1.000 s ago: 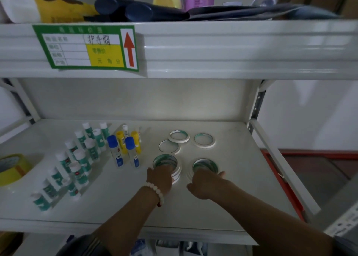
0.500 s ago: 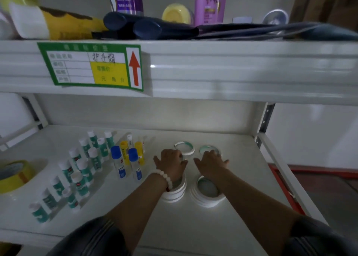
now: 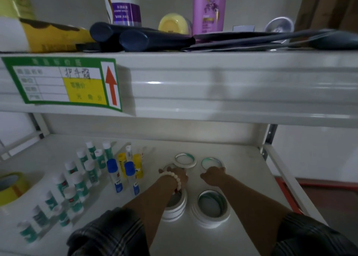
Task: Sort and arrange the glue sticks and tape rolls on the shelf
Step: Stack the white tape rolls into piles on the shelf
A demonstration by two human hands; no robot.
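On the white shelf (image 3: 242, 170), the left hand (image 3: 175, 175) rests over a thin tape roll (image 3: 168, 166) and the right hand (image 3: 213, 175) touches another (image 3: 211, 161); whether either grips is unclear. Two tape stacks (image 3: 211, 207) sit nearer, glue sticks (image 3: 81, 178) stand left

White metal shelving unit (image 3: 213, 89), two tiers visible, dim light. Green-bordered price label with red arrow (image 3: 64, 84) on upper edge. Pale grey wall (image 3: 313, 151) behind. Red-edged dark floor (image 3: 329, 195) lower right.
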